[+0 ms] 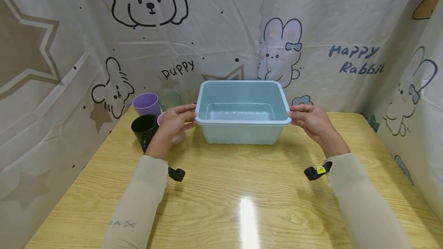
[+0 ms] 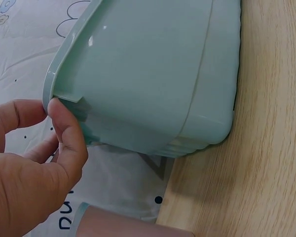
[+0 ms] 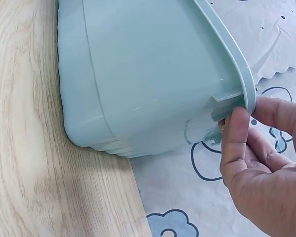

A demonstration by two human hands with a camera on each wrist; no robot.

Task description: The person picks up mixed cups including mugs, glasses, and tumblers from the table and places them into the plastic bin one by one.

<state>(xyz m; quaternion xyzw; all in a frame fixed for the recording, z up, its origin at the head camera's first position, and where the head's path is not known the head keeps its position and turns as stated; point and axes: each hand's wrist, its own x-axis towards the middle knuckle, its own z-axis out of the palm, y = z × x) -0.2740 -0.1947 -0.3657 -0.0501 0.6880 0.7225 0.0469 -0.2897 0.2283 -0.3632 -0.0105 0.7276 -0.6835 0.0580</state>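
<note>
A light blue plastic basin (image 1: 242, 133), rectangular with a rolled rim, stands near the back of the wooden table; nothing lies in it. My left hand (image 1: 174, 124) pinches the rim at its left end, thumb and fingers on either side of the edge, as the left wrist view shows up close (image 2: 34, 163). At the opposite end my right hand (image 1: 311, 124) pinches the rim the same way; in the right wrist view this hand (image 3: 266, 153) has its thumb under the lip. The basin's base appears to touch the tabletop.
Left of the basin stand a purple cup (image 1: 147, 105), a black mug (image 1: 143, 128), a greenish translucent cup (image 1: 170, 100) and a pink cup (image 1: 160, 118) partly hidden behind my left hand. A printed cloth (image 1: 221, 30) hangs behind and beside the wooden table (image 1: 214, 187).
</note>
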